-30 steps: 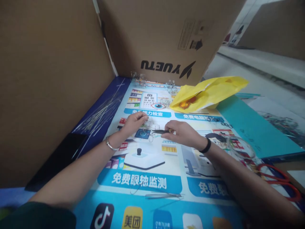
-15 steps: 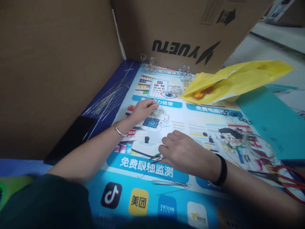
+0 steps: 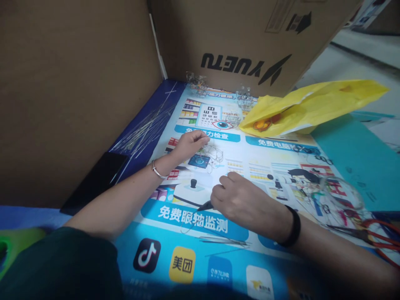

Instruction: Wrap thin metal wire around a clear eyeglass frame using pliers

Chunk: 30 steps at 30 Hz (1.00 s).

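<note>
My left hand (image 3: 189, 145) rests on a printed poster (image 3: 275, 166), its fingers pinched on a tangle of thin wire (image 3: 212, 155) lying there. My right hand (image 3: 242, 200) is closed round small dark pliers (image 3: 205, 206), whose tip touches the poster near a loose loop of wire (image 3: 187, 225). A silver bangle sits on my left wrist and a black band on my right wrist.
Cardboard walls (image 3: 78, 83) stand at the left and back. A bundle of straight wires (image 3: 143, 131) lies along the left wall. A yellow plastic bag (image 3: 309, 106) lies at the back right. Red-handled scissors (image 3: 371, 239) lie at the right edge. Tweezers (image 3: 223, 240) lie near the front.
My right hand has drawn back from the wire tangle toward me with the pliers, whose tip is now down on the poster. My left hand has stayed on the tangle.
</note>
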Motion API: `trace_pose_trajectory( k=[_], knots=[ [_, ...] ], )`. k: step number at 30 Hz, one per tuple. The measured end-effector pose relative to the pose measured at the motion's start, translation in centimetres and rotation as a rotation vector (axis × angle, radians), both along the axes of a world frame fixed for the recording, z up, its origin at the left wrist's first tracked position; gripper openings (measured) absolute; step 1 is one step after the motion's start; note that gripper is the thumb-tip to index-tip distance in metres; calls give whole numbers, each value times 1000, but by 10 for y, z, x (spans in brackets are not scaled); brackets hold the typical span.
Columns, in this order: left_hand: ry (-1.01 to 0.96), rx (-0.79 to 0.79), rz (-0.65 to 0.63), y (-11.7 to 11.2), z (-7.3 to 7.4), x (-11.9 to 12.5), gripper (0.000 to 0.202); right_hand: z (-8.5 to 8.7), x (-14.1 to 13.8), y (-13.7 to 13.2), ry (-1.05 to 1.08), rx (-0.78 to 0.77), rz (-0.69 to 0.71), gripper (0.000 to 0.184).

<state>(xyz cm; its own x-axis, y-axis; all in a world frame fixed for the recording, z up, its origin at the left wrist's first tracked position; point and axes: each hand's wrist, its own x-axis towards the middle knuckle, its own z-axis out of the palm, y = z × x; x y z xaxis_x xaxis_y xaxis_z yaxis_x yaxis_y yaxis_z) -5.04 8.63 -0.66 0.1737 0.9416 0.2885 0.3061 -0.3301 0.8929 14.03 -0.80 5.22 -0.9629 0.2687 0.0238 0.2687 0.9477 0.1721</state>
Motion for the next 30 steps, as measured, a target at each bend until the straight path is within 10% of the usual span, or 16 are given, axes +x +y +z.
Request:
trace_pose_trajectory(
  k=[9, 19, 30],
  knots=[
    [18, -26, 13, -1, 1, 0, 20, 8, 24, 44, 112, -34, -147, 31],
    [42, -29, 13, 0, -1, -1, 20, -60, 43, 93, 555, -28, -544, 37],
    [41, -27, -3, -2, 1, 0, 20, -63, 37, 89, 605, -57, -662, 37]
  ],
)
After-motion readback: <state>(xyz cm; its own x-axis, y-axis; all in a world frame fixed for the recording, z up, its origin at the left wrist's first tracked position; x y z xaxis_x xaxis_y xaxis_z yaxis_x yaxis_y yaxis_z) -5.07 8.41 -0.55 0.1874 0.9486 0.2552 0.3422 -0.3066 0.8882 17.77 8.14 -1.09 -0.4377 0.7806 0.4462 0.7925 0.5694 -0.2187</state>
